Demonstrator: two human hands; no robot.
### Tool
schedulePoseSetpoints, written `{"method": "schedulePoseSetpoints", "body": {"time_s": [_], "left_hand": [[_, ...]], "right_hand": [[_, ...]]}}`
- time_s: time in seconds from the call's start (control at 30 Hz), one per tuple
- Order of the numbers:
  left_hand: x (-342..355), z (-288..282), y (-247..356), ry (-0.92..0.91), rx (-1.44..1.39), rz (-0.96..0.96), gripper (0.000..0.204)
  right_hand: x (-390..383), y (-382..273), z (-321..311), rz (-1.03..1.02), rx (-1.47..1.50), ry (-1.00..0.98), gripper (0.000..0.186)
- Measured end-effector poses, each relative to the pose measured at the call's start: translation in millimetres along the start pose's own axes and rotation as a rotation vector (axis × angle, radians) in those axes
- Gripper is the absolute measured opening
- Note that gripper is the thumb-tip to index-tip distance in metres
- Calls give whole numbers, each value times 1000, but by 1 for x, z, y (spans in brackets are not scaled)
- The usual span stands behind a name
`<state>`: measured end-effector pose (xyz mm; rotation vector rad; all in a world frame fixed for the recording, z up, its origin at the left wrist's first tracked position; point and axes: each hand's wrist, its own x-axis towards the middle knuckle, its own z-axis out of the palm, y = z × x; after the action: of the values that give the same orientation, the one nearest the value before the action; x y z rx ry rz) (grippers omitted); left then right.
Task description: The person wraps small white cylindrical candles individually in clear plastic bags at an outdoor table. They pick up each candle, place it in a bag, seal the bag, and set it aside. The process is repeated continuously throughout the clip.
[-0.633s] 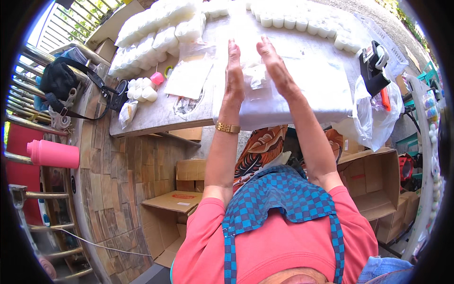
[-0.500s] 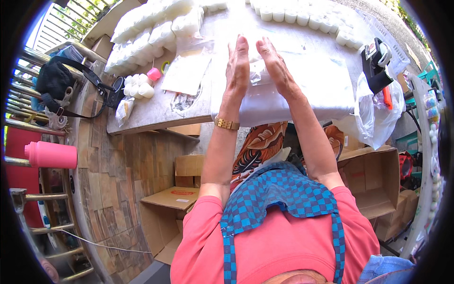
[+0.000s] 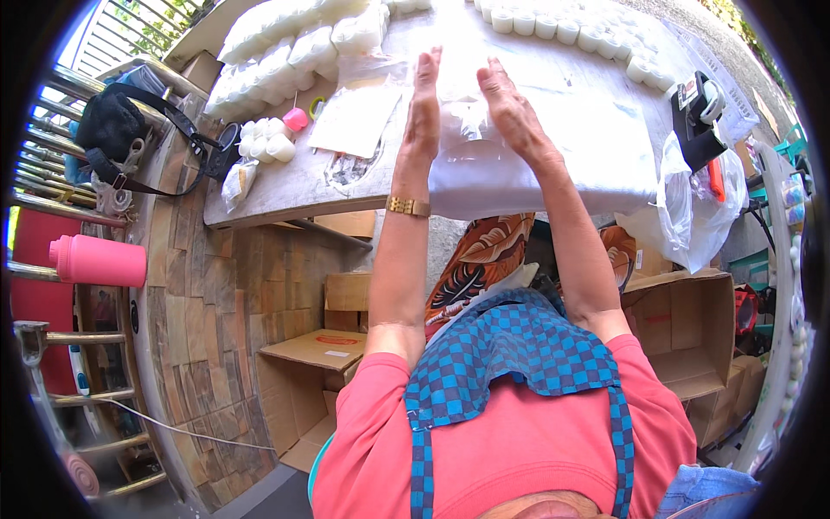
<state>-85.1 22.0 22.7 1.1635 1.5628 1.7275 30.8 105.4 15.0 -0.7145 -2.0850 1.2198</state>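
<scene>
My left hand [image 3: 423, 108] and my right hand [image 3: 513, 111] reach over the white cloth [image 3: 596, 160] at the table's near edge. Both are held edge-on, palms facing each other with fingers stretched out and a gap between them. In that gap lies clear, shiny plastic film [image 3: 467, 123] over something pale; what it covers is washed out by glare. I cannot tell whether either palm touches the film. Left of my left hand lies a flat stack of clear plastic bags [image 3: 356, 117].
Wrapped white cylinders [image 3: 290, 65] are piled at the far left, with more rows [image 3: 562, 33] at the far right. A small pack of white cylinders [image 3: 266, 140] sits near a pink object [image 3: 296, 119]. A white plastic bag [image 3: 692, 208] hangs at the right. Cardboard boxes [image 3: 679, 333] stand below.
My hands have moved farther apart, leaving a wider gap over the plastic film. The whole view has shifted slightly.
</scene>
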Motion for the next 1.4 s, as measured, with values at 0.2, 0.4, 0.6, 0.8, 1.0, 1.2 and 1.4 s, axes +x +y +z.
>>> {"method": "schedulePoseSetpoints", "body": {"time_s": [0.2, 0.4, 0.6, 0.8, 1.0, 1.2, 1.4], "left_hand": [[-14, 18, 20, 83, -113, 21, 92], [-5, 29, 11, 136, 508, -65, 93], [3, 35, 20, -17, 766, -8, 93], [-19, 5, 11, -25, 288, 305, 75], [-77, 19, -10, 45, 908, 115, 89], [-74, 31, -26, 388, 1217, 155, 59], [-75, 21, -31, 331, 1146, 358, 24]], "right_hand": [[6, 5, -5, -11, 530, -55, 93], [-11, -2, 4, 94, 338, 13, 90], [1, 17, -5, 21, 571, -76, 89], [-23, -2, -34, -210, 137, -63, 78], [-62, 21, -16, -414, -303, 87, 54], [-57, 21, -6, -480, -387, 267, 43], [-55, 15, 2, -458, -333, 363, 23]]}}
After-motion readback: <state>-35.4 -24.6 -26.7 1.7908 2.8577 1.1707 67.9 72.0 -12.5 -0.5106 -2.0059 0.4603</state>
